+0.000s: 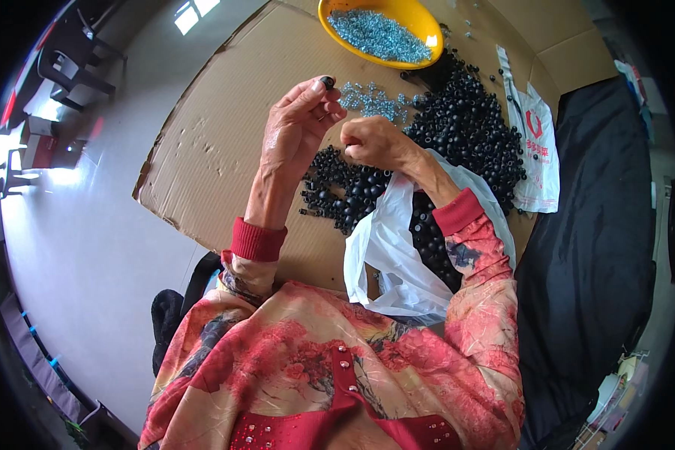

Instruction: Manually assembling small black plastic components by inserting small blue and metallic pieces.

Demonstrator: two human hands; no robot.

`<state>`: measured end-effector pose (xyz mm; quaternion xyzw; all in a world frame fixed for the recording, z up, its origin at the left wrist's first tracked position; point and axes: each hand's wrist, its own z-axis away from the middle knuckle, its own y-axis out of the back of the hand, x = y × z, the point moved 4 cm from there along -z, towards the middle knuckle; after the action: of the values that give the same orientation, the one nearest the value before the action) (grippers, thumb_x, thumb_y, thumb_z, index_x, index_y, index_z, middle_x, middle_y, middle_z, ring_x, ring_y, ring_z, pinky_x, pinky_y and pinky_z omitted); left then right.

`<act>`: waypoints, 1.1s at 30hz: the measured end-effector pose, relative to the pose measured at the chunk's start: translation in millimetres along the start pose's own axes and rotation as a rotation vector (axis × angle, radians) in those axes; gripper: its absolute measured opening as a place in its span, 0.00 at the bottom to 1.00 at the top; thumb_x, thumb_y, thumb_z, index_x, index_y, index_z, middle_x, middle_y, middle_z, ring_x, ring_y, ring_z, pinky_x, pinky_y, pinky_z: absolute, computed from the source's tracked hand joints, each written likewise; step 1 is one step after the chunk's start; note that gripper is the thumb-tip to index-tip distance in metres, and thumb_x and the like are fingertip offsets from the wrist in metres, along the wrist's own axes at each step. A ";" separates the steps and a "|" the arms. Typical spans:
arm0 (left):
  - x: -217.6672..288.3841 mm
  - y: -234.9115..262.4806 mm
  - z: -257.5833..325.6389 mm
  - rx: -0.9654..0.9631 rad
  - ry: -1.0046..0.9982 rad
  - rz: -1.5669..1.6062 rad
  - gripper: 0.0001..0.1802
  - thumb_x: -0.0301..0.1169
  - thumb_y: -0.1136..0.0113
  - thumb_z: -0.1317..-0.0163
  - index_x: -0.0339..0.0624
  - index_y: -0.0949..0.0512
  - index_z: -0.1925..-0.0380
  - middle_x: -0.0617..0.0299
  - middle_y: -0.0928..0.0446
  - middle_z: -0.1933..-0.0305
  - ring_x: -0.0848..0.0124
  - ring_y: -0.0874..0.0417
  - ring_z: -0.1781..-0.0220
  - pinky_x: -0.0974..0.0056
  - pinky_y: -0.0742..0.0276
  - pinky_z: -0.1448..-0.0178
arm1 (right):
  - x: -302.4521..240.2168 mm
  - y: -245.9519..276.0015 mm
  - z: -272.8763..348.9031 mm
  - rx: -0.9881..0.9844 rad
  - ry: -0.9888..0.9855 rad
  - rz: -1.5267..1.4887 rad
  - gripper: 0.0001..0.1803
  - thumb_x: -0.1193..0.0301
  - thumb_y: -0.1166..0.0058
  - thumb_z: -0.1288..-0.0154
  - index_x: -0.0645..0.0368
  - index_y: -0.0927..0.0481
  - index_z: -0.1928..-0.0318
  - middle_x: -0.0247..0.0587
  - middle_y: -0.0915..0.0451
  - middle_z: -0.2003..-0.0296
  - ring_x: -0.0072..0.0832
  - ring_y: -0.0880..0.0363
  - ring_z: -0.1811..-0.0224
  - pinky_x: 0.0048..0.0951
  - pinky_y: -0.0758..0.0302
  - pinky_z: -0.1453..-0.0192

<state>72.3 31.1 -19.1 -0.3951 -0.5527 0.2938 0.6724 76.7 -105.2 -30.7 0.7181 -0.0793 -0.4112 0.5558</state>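
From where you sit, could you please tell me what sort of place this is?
Probably an informal indoor workspace: loose black parts lie heaped on a cardboard sheet, and a dark chair stands off to the left.

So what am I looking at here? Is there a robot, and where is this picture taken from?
No robot: these are a person's bare hands, seen from a wide-angle camera worn on the head, looking down. That lens bends straight edges.

The left hand pinches a small black piece between thumb and finger. The right hand is curled closed; whether anything is inside is hidden.

On the cardboard lie a pile of black pieces and some shiny bluish bits. More bluish bits fill the yellow bowl. A white plastic bag sits nearest the person.
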 end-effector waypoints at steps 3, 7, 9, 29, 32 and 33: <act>-0.5 -5.4 1.0 -0.008 0.015 -0.029 0.12 0.32 0.47 0.39 0.34 0.25 0.61 0.62 0.24 0.68 0.73 0.24 0.67 0.62 0.26 0.54 | -11.3 34.4 8.2 -0.018 -0.362 -0.432 0.06 0.78 0.43 0.52 0.61 0.23 0.70 0.35 0.22 0.75 0.21 0.23 0.71 0.22 0.27 0.66; -3.2 -20.9 7.6 -0.081 0.008 0.003 0.12 0.32 0.47 0.39 0.34 0.26 0.60 0.61 0.24 0.68 0.73 0.24 0.67 0.62 0.26 0.54 | -19.4 75.6 15.9 0.332 -0.303 -0.826 0.09 0.81 0.39 0.52 0.62 0.23 0.67 0.32 0.21 0.72 0.17 0.23 0.68 0.19 0.25 0.62; -7.5 -30.2 14.8 -0.118 0.065 0.031 0.13 0.32 0.48 0.39 0.35 0.26 0.59 0.61 0.25 0.68 0.73 0.24 0.67 0.62 0.27 0.53 | -28.3 88.8 17.8 0.454 -0.235 -0.933 0.10 0.79 0.38 0.52 0.61 0.23 0.67 0.32 0.21 0.72 0.16 0.23 0.69 0.18 0.26 0.62; -13.1 -66.6 17.7 -0.208 0.115 0.236 0.12 0.28 0.45 0.40 0.34 0.26 0.58 0.59 0.22 0.66 0.73 0.21 0.68 0.62 0.22 0.54 | -65.3 132.7 11.8 0.573 -0.024 -0.582 0.11 0.78 0.35 0.56 0.59 0.24 0.71 0.29 0.23 0.75 0.16 0.26 0.70 0.18 0.27 0.63; -11.0 -64.3 18.5 -0.221 0.073 0.186 0.12 0.29 0.44 0.41 0.34 0.26 0.59 0.58 0.22 0.65 0.72 0.21 0.68 0.62 0.22 0.54 | -71.1 135.8 10.7 0.537 -0.032 -0.505 0.11 0.78 0.35 0.56 0.60 0.24 0.72 0.29 0.24 0.76 0.16 0.27 0.71 0.19 0.27 0.64; -10.8 -63.9 19.3 -0.219 0.074 0.188 0.12 0.29 0.44 0.41 0.34 0.26 0.59 0.58 0.22 0.65 0.72 0.21 0.68 0.62 0.22 0.54 | -73.9 137.1 10.9 0.524 -0.047 -0.456 0.11 0.78 0.35 0.57 0.60 0.24 0.72 0.30 0.24 0.76 0.16 0.27 0.72 0.19 0.27 0.64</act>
<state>48.5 -6.8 31.7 -0.5267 -0.5166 0.2788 0.6148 68.3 -121.7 124.4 0.8260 -0.0325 -0.5071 0.2441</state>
